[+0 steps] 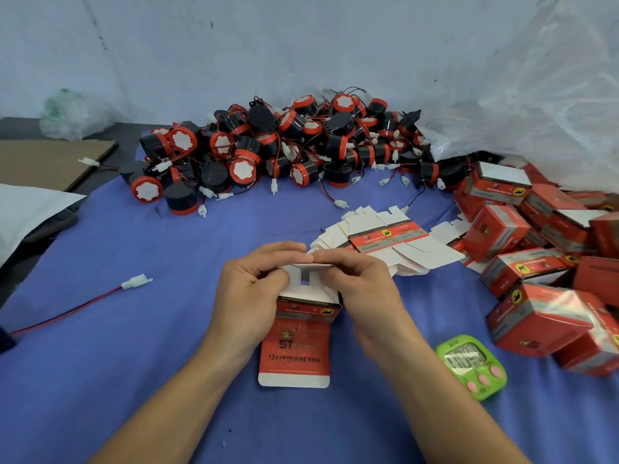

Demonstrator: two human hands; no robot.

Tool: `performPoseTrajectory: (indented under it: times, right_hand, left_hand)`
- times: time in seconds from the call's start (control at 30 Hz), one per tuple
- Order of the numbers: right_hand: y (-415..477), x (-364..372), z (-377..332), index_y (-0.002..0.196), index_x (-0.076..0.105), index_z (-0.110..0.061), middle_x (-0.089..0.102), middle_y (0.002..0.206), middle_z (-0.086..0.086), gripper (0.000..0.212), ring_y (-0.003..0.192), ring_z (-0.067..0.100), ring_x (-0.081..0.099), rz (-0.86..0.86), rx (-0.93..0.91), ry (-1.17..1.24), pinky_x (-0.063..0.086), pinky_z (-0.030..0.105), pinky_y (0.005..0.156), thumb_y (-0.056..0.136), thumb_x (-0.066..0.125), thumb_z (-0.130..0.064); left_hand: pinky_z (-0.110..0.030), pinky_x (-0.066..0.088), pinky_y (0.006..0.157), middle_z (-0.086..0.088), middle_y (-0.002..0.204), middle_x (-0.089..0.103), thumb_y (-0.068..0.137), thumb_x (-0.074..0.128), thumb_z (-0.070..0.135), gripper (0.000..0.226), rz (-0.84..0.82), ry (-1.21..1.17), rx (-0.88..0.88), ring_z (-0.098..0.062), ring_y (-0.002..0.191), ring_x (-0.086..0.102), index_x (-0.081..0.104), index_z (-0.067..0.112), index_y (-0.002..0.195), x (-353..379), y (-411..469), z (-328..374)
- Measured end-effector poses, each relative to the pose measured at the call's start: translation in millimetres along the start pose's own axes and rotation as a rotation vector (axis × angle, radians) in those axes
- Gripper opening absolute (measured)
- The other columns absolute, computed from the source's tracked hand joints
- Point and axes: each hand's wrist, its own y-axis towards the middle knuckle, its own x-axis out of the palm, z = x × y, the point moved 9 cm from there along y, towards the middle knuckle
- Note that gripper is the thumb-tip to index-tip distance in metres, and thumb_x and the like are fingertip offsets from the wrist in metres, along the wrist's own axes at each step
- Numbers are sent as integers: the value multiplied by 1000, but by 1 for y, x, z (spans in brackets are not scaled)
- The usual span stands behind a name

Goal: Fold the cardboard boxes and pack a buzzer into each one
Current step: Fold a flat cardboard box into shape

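Note:
A red and white cardboard box [294, 346] is held over the blue cloth at the centre, its long bottom flap hanging toward me. My left hand [251, 289] pinches the white top flaps from the left. My right hand [358, 283] pinches the same flaps from the right, fingers curled over the folded edge. Just behind my hands lies a fanned stack of flat boxes [388, 242]. A big heap of black and red buzzers [278, 145] with wired white plugs fills the back of the table.
Several folded red boxes [542, 289] pile up at the right. A green timer [472, 366] lies near my right forearm. A loose red and black wire with a plug [134, 283] lies at the left. Clear plastic bags [536, 95] bulge at the back right.

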Motion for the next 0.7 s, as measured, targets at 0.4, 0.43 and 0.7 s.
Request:
performPoseTrajectory:
  times: [0.4,0.43,0.7]
  right_hand:
    - [-2,6,10,101,81,-17,79,102,5,30,91,16,73,-160,107,92,56,22,72,92,63,4]
    - [-2,5,9,102,80,-18,79,102,3,34,92,15,74,-150,82,65,57,22,73,90,62,7]
    - [-2,1,3,108,78,-29,78,101,-16,37,95,4,73,-39,-51,-307,60,30,81,77,66,-12]
  left_hand:
    - [-37,57,83,13,111,75,78,59,25,21,-17,9,-109,-12,98,72,80,24,79,-1,-3,-14]
    - [-35,58,81,13,109,76,76,59,21,23,-25,29,-100,-12,97,73,80,27,83,0,-4,-13]
    - [-23,57,65,11,96,78,67,59,8,51,9,76,-31,-11,83,74,79,43,98,-6,-6,-10]
